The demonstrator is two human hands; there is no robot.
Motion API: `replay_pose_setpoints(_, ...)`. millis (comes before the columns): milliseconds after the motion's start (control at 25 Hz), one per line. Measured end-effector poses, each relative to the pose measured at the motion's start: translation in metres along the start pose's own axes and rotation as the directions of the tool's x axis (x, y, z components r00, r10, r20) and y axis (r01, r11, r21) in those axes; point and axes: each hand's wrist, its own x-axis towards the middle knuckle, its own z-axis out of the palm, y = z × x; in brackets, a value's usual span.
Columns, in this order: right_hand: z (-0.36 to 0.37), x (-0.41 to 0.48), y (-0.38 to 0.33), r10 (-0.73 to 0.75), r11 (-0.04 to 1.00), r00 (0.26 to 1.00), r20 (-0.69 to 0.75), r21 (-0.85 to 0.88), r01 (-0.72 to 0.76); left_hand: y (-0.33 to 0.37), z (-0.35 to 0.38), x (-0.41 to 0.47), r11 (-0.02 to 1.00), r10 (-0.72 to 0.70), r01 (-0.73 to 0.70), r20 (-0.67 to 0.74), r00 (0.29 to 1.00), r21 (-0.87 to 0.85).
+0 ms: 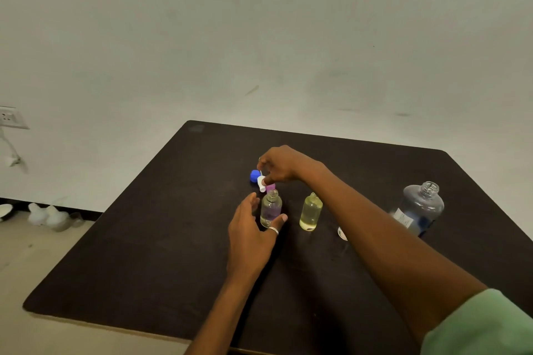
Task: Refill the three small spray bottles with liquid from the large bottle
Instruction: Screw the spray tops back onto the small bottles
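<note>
On the dark table (161,239) stands a small clear bottle (270,207) with an open neck. My left hand (251,233) cups it, fingers on its left and thumb at its lower right. A second small bottle (311,212), holding yellowish liquid, stands open just to the right. My right hand (281,166) reaches across behind them and pinches a white spray head (262,183), which has a thin tube. Beside that lie a blue cap (255,175) and a pink cap (270,188). The large clear bottle (419,207) stands uncapped at the right.
A small white piece (342,233) shows beside my right forearm, mostly hidden; I cannot tell what it is. Off the table's left edge are the floor, white items (46,215) by the wall and a wall socket (8,117).
</note>
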Motion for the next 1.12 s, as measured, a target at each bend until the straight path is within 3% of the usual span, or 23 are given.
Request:
replay_pose_setpoints(600, 0.023, 0.025, 0.001, 0.032, 0.998, 0.997, 0.07, -0.048, -0.029, -0.007, 0.005, 0.008, 0.997, 0.051, -0.05, -0.022, 0.998, 0.06)
replay_pose_setpoints(840, -0.002, 0.004, -0.002, 0.016, 0.999, 0.999, -0.038, 0.032, -0.015, -0.003, 0.003, 0.007, 0.997, 0.063, -0.062, -0.027, 0.998, 0.043)
replay_pose_setpoints(920, -0.022, -0.013, -0.003, 0.02, 0.993, 0.992, -0.126, 0.115, -0.006, -0.002, 0.003, 0.006, 0.998, 0.061, -0.06, -0.026, 0.998, 0.037)
replay_pose_setpoints(1000, -0.043, -0.034, -0.005, 0.073, 0.95, 0.974, -0.213, 0.312, -0.003, -0.001, 0.003, 0.006, 0.998, 0.06, -0.06, -0.028, 0.998, 0.03)
replay_pose_setpoints(1120, -0.057, -0.065, -0.007, 0.146, 0.764, 0.967, -0.21, 0.645, 0.025, 0.0, 0.003, 0.005, 0.997, 0.075, -0.075, -0.028, 0.997, 0.017)
